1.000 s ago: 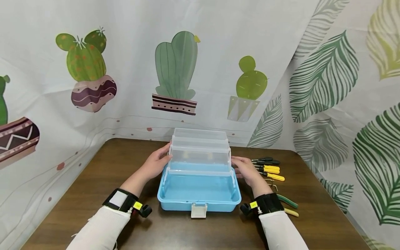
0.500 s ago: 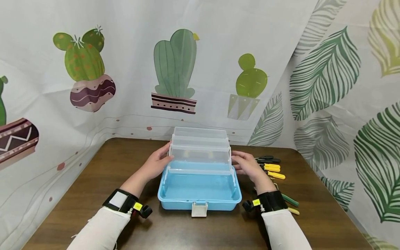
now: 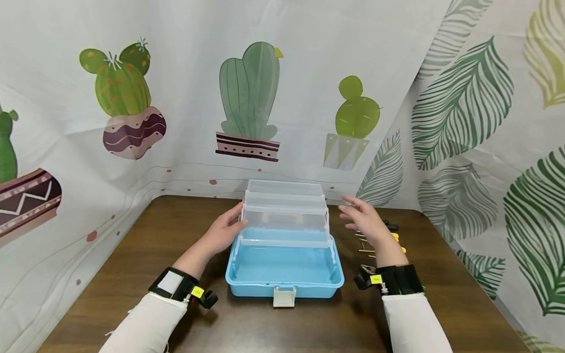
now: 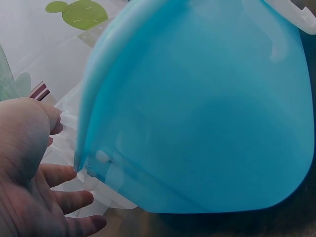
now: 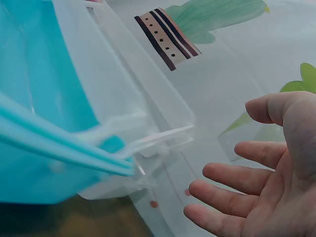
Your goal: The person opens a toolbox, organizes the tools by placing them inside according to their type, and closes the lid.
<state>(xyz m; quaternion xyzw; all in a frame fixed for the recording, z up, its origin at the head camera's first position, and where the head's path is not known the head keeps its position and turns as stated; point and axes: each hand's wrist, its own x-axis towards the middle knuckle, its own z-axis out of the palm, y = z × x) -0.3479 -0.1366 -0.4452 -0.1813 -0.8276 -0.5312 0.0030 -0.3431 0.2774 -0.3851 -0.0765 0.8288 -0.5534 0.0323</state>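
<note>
A light-blue plastic toolbox stands open at the middle of the table, its clear trays fanned out upward toward the back. A white latch hangs at its front. My left hand holds the left edge of the trays, thumb in front and fingers behind. In the left wrist view the lower fingers are loosely extended beside the blue side wall. My right hand is off the box, raised to its right, fingers spread and holding nothing. The right wrist view shows that hand apart from the tray corner.
Right of the box lie tools partly hidden by my right arm: a black handle, a yellow handle, brass-coloured shafts and a metal pliers head. A patterned cloth hangs behind the brown table.
My right hand has left the right edge of the trays and moved up and to the right, over the tools. The left hand and the toolbox stay in place.
</note>
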